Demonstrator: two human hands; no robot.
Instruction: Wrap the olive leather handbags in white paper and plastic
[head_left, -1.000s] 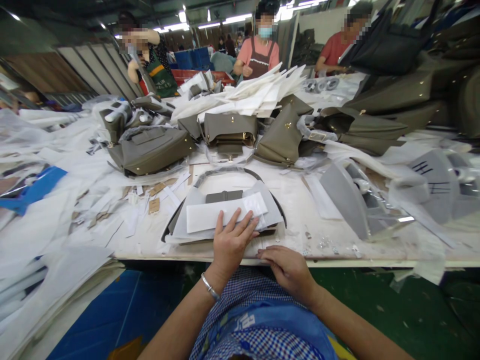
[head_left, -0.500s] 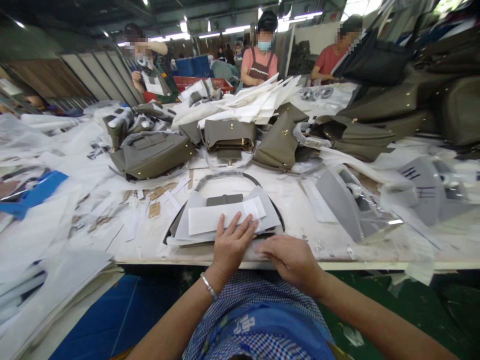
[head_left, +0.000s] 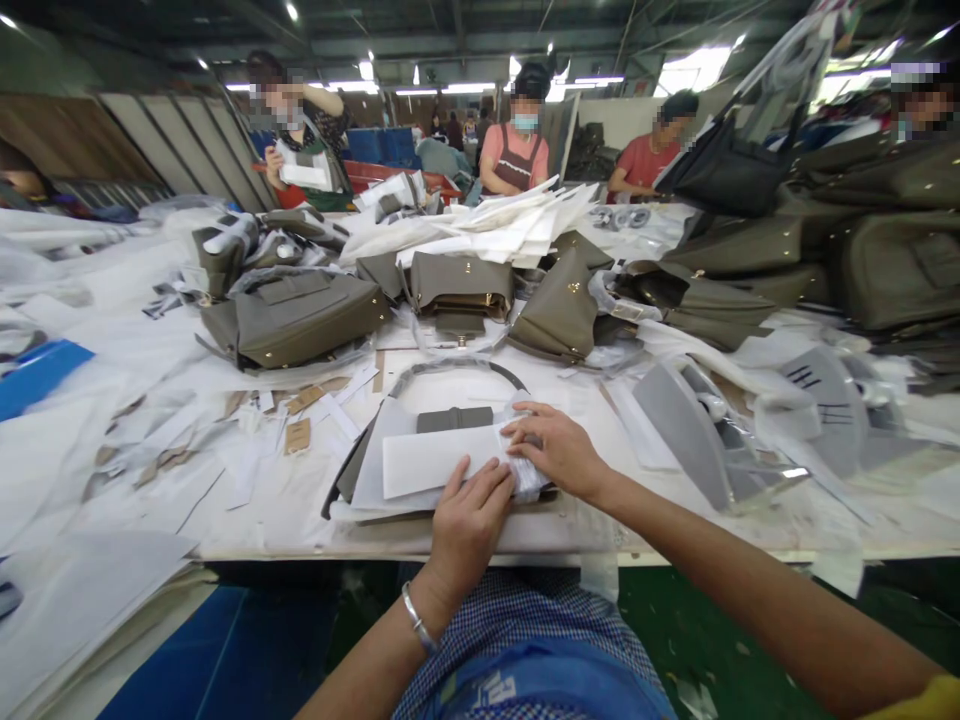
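A flat grey handbag (head_left: 442, 419) with a curved handle (head_left: 450, 366) lies near the table's front edge, mostly covered by white paper sheets (head_left: 424, 461). My left hand (head_left: 469, 520) rests flat on the paper's near edge, fingers stretched out. My right hand (head_left: 553, 448) lies on the right end of the paper, fingers curled down on a crumpled clear wrapper (head_left: 525, 478) there. Whether it grips the wrapper or only presses on it is unclear.
Several olive-grey handbags (head_left: 300, 318) lie across the table's middle, with a stack of white paper bags (head_left: 510, 215) behind. Grey moulded shapes (head_left: 690, 420) sit at right, paper scraps and tags (head_left: 298, 436) at left. Other people work at the far side. More bags are piled at far right.
My right hand moved from the table's front edge up onto the right end of the paper. My left hand slid slightly back toward me. The view tilted.
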